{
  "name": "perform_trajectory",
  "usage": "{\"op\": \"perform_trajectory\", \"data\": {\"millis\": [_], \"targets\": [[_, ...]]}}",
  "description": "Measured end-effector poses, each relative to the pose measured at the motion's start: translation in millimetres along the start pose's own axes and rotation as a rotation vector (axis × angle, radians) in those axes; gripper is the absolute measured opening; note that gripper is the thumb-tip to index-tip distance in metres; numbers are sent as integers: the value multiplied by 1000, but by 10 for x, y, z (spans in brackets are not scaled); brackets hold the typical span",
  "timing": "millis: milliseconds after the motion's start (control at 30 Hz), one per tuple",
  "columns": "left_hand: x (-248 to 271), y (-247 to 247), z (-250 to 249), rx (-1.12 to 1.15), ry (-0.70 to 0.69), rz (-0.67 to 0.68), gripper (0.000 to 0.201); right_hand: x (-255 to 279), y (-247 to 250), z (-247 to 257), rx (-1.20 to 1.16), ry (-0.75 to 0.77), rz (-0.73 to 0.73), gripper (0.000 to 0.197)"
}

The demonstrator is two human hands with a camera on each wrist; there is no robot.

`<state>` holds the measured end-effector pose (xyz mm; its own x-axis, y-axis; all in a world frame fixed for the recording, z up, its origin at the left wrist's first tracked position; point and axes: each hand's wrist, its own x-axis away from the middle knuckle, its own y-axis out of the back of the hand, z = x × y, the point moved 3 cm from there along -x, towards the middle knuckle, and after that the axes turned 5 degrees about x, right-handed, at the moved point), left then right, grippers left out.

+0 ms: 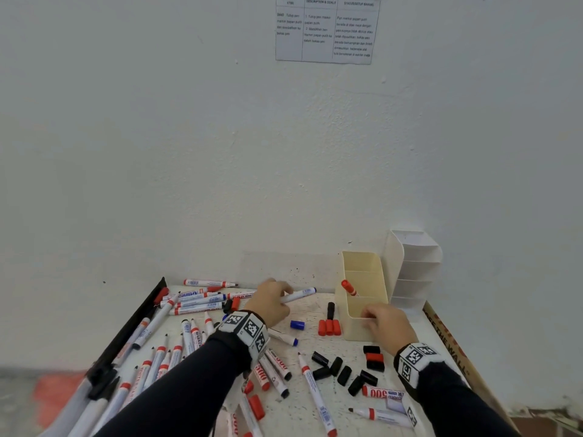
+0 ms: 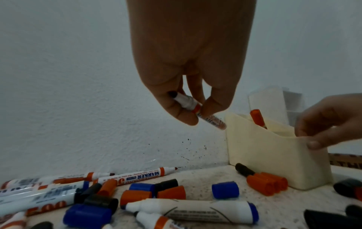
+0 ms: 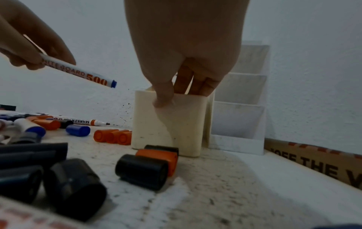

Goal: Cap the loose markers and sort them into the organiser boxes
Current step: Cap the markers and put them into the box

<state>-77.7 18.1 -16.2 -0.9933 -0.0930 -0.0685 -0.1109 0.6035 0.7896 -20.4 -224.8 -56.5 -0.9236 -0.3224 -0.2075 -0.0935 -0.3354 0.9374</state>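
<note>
My left hand (image 1: 282, 298) pinches an uncapped white marker (image 1: 299, 294) with a blue end plug, held above the table and pointing toward the cream organiser box (image 1: 362, 272). The left wrist view shows the fingers of that hand (image 2: 199, 113) round the marker (image 2: 185, 101) near its bare dark tip. My right hand (image 1: 372, 315) grips the box's near rim, thumb outside, fingers inside (image 3: 180, 94). One red-capped marker (image 1: 349, 287) stands in the box. Beside it stands a white tiered organiser (image 1: 416, 272). A blue cap (image 1: 297, 325), three red caps (image 1: 329, 327) and several black caps (image 1: 340, 370) lie loose.
Several uncapped markers (image 1: 195, 302) lie scattered over the left and near side of the white table (image 1: 309, 310). A black rail (image 1: 138, 320) bounds the left edge, and a lettered cardboard strip (image 1: 448, 342) the right. The wall (image 1: 284, 184) rises directly behind.
</note>
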Motion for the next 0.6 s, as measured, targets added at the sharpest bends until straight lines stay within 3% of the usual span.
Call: {"op": "perform_trajectory", "data": {"millis": [167,300,333,400,500,600], "targets": [[70,255,96,217,49,-255,34,42,-1,5,-4,-43,-47,13],[142,434,144,420,51,-478,25,46,80,322,-53,168,-317,13],[163,469,147,444,47,-518,23,20,80,441,-105,195,-303,10],[194,520,154,476,45,-554,25,-64,-5,679,-199,218,-156,13],[246,558,190,516,48,-527,34,-185,-282,974,-161,203,220,32],[309,576,281,447,19,-454,37,-228,-532,1082,-16,141,391,46]]}}
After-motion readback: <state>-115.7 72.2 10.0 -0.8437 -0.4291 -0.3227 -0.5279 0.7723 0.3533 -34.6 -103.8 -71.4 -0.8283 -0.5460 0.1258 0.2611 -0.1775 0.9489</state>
